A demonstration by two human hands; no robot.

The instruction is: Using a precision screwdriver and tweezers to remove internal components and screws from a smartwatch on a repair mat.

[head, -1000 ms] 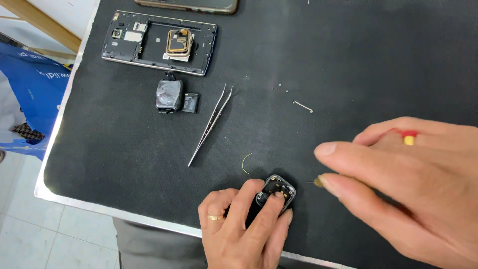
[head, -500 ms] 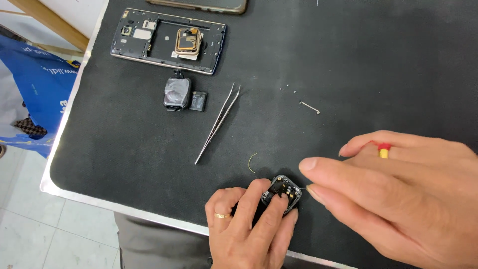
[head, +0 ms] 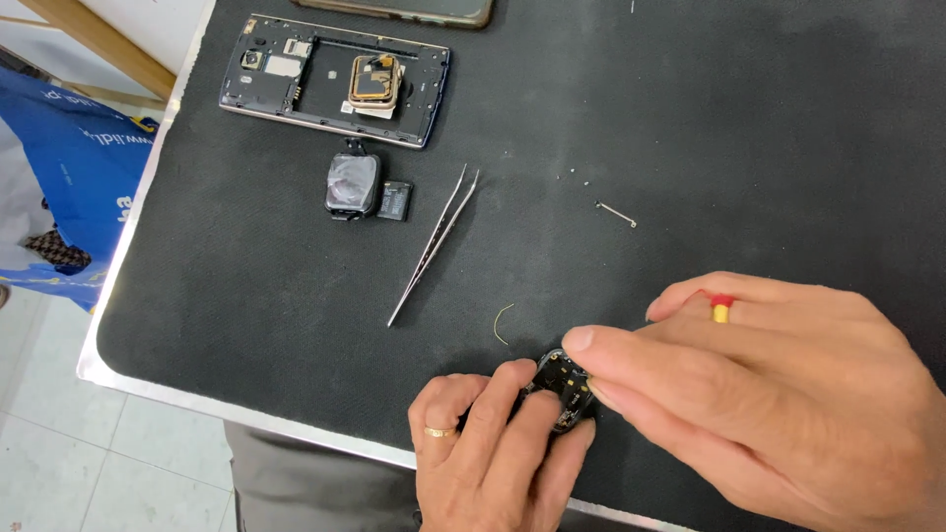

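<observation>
My left hand [head: 488, 448], with a gold ring on one finger, grips a small black watch body [head: 564, 384] at the near edge of the black mat [head: 690, 128]. Its open back shows small gold contacts. My right hand [head: 778, 394] comes in from the right, thumb and forefinger pinched together and touching the right side of the watch body. A red and yellow ring sits on one of its fingers. Whether anything is pinched between the fingertips is hidden.
Metal tweezers [head: 434, 244] lie in the middle of the mat. A small black module with a flat chip [head: 363, 187] sits to their left. An opened phone frame [head: 335, 81] lies at the far left. A thin metal pin [head: 616, 214] and a curved wire [head: 502, 322] lie loose.
My right hand has moved left and down until its fingertips reach the watch body. My left hand has kept its hold.
</observation>
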